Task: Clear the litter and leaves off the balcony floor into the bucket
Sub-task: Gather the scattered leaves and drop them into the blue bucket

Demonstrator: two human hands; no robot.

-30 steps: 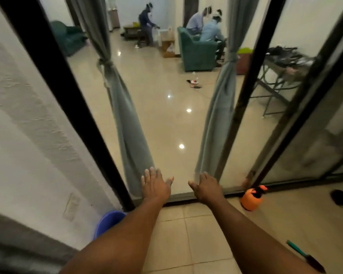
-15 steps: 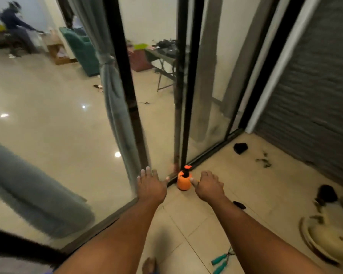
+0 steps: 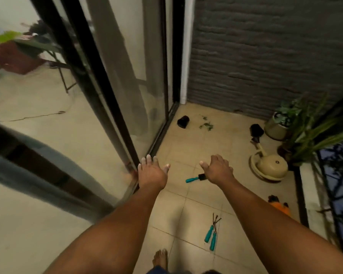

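Note:
Both my arms stretch forward over the tiled balcony floor (image 3: 174,153). My left hand (image 3: 151,173) is open, palm down, fingers spread, beside the sliding door track. My right hand (image 3: 218,169) is also open and empty, hovering above a teal-handled tool (image 3: 194,178) lying on the tiles. A small clump of green leaves (image 3: 206,124) lies on the floor near the far grey wall. A black cup-like item (image 3: 183,121) lies on its side next to the leaves, and another black item (image 3: 256,130) lies further right. No bucket is in view.
Glass sliding doors (image 3: 115,91) run along the left. Two teal-handled garden tools (image 3: 211,234) lie near my foot (image 3: 160,259). A cream watering can (image 3: 268,167), potted plants (image 3: 297,123) and an orange sprayer (image 3: 279,205) crowd the right side by the railing.
My view has swung right, from the indoor room to the balcony's far corner. Leaves, plants and watering can came into view; the blue bucket seen earlier at left is gone from view. Hands stay open.

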